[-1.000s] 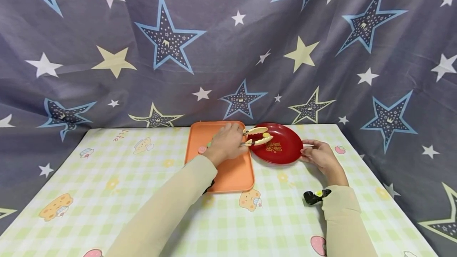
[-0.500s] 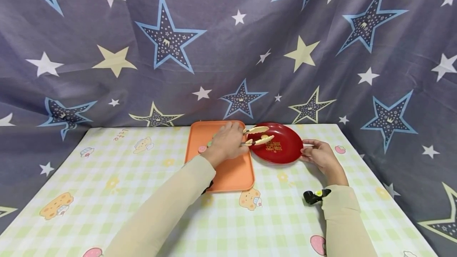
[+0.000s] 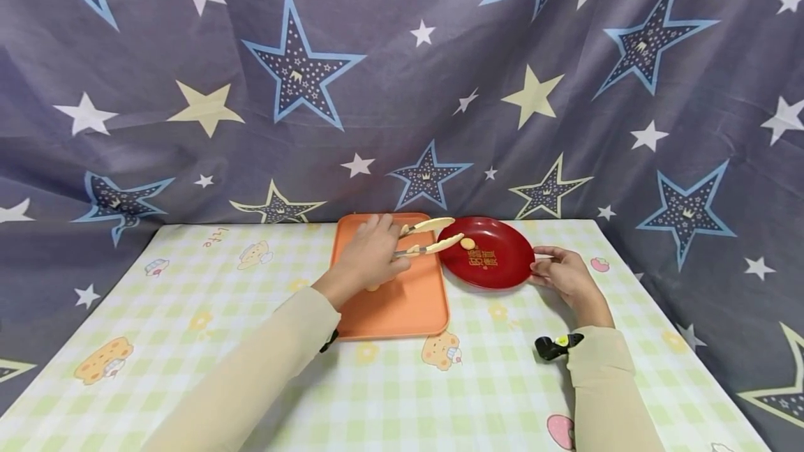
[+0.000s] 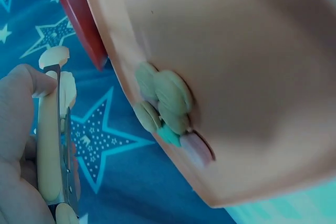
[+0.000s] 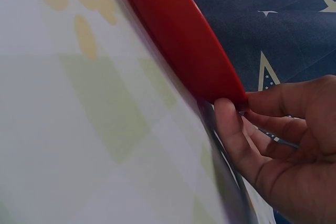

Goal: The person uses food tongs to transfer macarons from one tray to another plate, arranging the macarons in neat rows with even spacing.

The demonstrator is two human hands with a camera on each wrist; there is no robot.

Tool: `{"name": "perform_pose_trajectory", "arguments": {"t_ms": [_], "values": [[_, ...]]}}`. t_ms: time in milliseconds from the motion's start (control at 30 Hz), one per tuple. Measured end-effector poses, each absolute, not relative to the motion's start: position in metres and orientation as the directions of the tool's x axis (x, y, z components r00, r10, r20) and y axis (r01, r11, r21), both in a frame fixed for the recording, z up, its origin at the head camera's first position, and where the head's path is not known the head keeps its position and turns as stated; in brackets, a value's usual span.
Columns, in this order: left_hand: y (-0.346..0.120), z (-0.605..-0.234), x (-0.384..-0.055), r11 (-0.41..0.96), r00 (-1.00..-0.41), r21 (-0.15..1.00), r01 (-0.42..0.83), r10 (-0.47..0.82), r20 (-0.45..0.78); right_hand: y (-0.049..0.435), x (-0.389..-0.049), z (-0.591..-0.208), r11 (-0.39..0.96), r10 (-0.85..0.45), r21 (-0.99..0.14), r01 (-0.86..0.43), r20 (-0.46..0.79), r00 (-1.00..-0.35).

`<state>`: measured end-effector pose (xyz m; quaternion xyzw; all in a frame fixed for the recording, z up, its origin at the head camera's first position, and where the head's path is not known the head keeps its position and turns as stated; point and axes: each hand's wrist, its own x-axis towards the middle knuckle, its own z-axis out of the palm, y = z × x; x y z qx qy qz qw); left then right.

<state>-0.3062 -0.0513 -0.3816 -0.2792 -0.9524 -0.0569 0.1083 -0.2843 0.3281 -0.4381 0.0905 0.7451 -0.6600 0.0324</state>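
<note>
My left hand (image 3: pixel 370 253) grips a pair of food tongs (image 3: pixel 444 245) with cream scalloped tips, over the orange tray (image 3: pixel 402 309). The tongs' tips are spread with nothing between them, and reach toward the red plate (image 3: pixel 511 257). On that plate, near its left side, lies one small round yellow piece (image 3: pixel 467 244). My right hand (image 3: pixel 565 277) pinches the plate's right rim; the right wrist view shows thumb and fingers at the red edge (image 5: pixel 194 45). In the left wrist view, several macaron-like pieces (image 4: pixel 172 92) in yellow, green and pink lie bunched on the tray.
The tray and plate stand side by side at the back of a table with a green-checked cloth (image 3: pixel 239 340). A star-patterned curtain (image 3: pixel 377 89) hangs right behind them. Black wrist gear (image 3: pixel 555 346) sits on the right forearm.
The left hand has drawn the tongs leftward, away from the plate. The yellow piece, between the tips earlier, now lies free on the plate. The right hand has stayed at the rim.
</note>
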Motion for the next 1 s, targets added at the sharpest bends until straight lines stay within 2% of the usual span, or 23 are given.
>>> {"name": "perform_pose_trajectory", "arguments": {"t_ms": [433,1000], "values": [[-0.092,-0.386,-0.289,0.821,-0.788,0.034,0.57,0.534,0.307,0.33,-0.283,-0.441,0.099,0.099,-0.978,0.182,-0.173,-0.98],[-0.146,-0.401,-0.263,0.828,-0.793,0.021,0.56,0.528,0.305,0.33,-0.285,-0.44,0.088,0.084,-0.981,0.171,-0.163,-0.983]]}}
